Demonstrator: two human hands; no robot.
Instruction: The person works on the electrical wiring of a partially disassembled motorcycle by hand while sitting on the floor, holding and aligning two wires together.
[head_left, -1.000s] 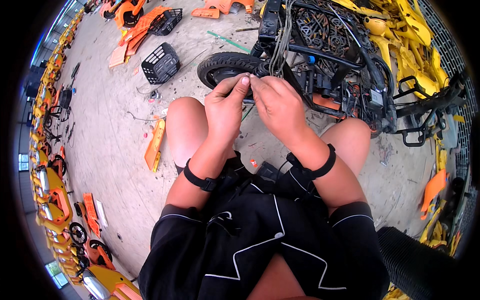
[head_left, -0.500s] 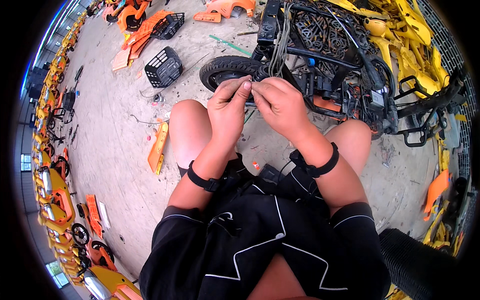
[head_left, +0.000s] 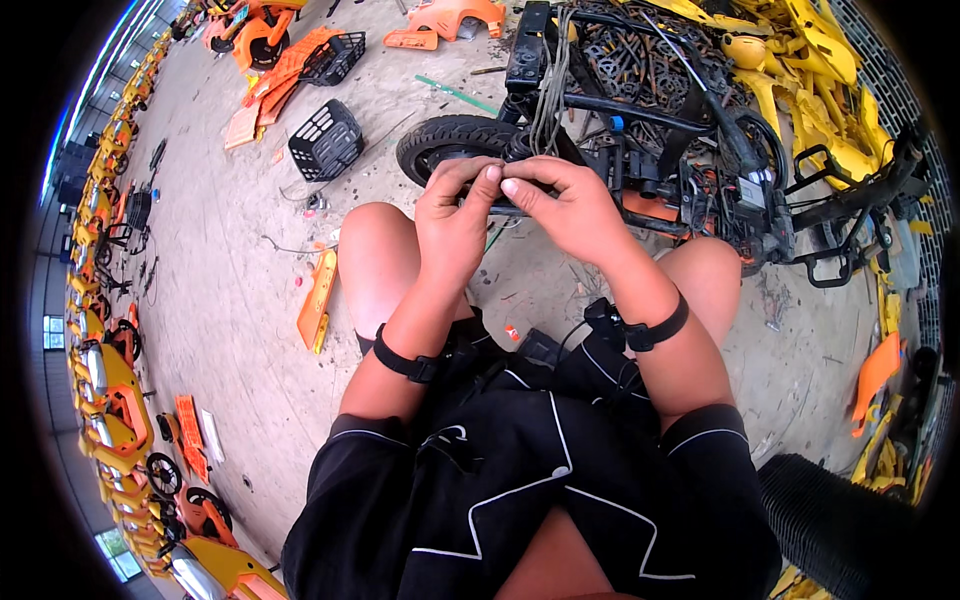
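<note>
My left hand (head_left: 452,215) and my right hand (head_left: 568,208) meet fingertip to fingertip above my knees. Both are closed in a pinch, and whatever sits between the fingers is too small and hidden to name. Just beyond them lies a stripped scooter frame (head_left: 640,112) on its side, black and bare. Its rear wheel (head_left: 425,135), with a black tyre, shows past my left fingers. A bundle of grey cables (head_left: 552,85) hangs over the frame behind my right hand.
A black plastic basket (head_left: 326,140) and an orange-yellow panel (head_left: 318,300) lie on the floor to the left. Rusty metal parts (head_left: 645,70) are heaped behind the frame. Yellow panels (head_left: 800,90) pile up at far right. Rows of yellow scooters (head_left: 115,400) line the left side.
My right hand has turned slightly and its thumb has swung up toward the left thumb. The left hand stays almost where it was.
</note>
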